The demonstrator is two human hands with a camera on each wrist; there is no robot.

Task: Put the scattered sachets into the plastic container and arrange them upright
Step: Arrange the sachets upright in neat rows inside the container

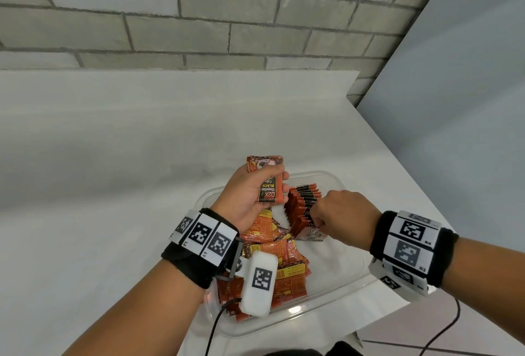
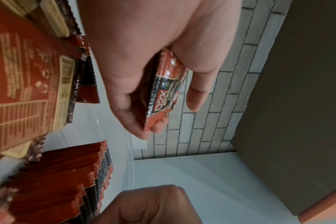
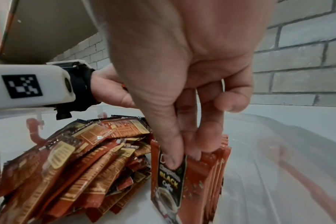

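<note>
A clear plastic container [image 1: 332, 178] sits on the white table. A loose pile of red coffee sachets [image 1: 284, 264] lies in its left part. A row of upright sachets [image 1: 302, 208] stands in its far middle. My left hand [image 1: 255, 194] hovers above the container and grips a small stack of sachets [image 1: 268, 185], also seen in the left wrist view as held sachets [image 2: 165, 89]. My right hand [image 1: 335, 216] pinches the front sachet [image 3: 171, 186] of the upright row [image 3: 219, 163] between thumb and fingers.
The container's right half [image 3: 269, 174] holds no sachets. The white table [image 1: 113, 157] meets a grey brick wall [image 1: 199, 15] behind. The table's right edge [image 1: 403, 162] runs diagonally near the container. A black cable [image 1: 443, 330] hangs below the right wrist.
</note>
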